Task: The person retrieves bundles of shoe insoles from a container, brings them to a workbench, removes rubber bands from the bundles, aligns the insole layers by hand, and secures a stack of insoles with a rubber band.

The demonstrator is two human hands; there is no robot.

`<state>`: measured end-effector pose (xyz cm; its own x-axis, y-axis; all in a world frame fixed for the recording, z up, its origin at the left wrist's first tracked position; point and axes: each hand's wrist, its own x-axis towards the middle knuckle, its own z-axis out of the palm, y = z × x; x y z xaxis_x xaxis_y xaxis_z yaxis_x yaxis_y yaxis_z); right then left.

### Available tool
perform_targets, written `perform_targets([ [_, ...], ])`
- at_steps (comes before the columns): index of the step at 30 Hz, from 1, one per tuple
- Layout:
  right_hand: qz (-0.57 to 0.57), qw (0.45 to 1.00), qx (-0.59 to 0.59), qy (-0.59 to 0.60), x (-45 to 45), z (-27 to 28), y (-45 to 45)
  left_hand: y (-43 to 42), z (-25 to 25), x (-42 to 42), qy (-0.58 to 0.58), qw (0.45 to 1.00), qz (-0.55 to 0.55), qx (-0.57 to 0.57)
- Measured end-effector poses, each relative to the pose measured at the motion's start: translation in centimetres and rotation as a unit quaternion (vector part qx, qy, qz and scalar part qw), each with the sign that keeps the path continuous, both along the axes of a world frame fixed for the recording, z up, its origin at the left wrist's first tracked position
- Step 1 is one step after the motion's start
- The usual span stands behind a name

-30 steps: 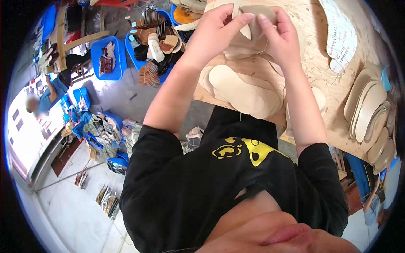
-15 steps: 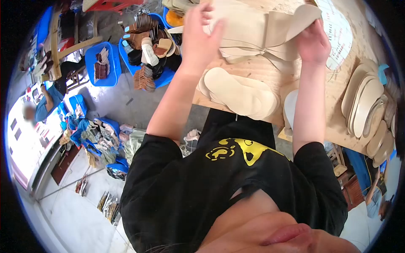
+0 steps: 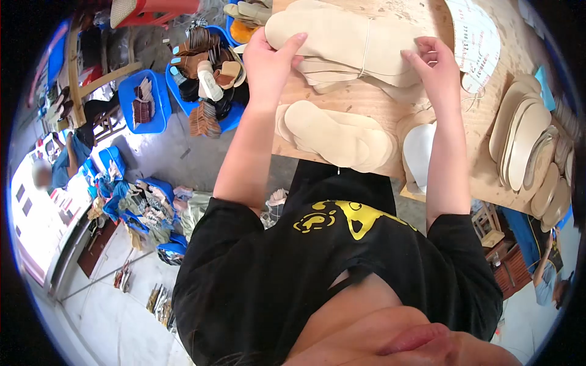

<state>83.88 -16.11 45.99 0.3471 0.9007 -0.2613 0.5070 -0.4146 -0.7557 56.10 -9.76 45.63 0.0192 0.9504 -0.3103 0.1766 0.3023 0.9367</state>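
Blue plastic shows first: a small bin (image 3: pixel 161 100) at the upper left of the frame holds a few pieces, and right of it a larger bin (image 3: pixel 231 122) is heaped with dark, brown and white shoe parts.

Further right, at the upper middle, the left hand (image 3: pixel 270 58) pinches the near corner of a bundle of beige insoles (image 3: pixel 332 33), thumb on top and fingers about the edge. This bundle lies across the upper middle of the wooden surface (image 3: pixel 479 122), a thin pale band (image 3: pixel 366 46) around its waist. Lower insoles jut out askew beneath the top one, so a pull on one end alone could make them slide, or work the band off centre.

Below, loose insoles (image 3: pixel 339 137) fan out at the front edge; a brush from a forearm could tip some to the floor.

The right hand (image 3: pixel 434 64) is at the bundle's right end, fingers loosely curled and thumb a little apart; whether it grips, I cannot tell. If it bears little, that end could sag in a lift. Under its forearm, a white piece (image 3: pixel 417 155) could get dragged.

At the upper right lies a printed sheet (image 3: pixel 479 46); farther right, leaning insoles (image 3: pixel 522 134) crowd the side edge and could topple if bumped.
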Motion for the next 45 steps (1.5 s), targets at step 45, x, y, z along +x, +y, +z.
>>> perform_targets([
  [45, 0.113, 0.976, 0.185, -0.025, -5.9, 1.0, -4.4, -2.1, 1.1, 9.4, 0.385, 0.873, -0.237, 0.185],
])
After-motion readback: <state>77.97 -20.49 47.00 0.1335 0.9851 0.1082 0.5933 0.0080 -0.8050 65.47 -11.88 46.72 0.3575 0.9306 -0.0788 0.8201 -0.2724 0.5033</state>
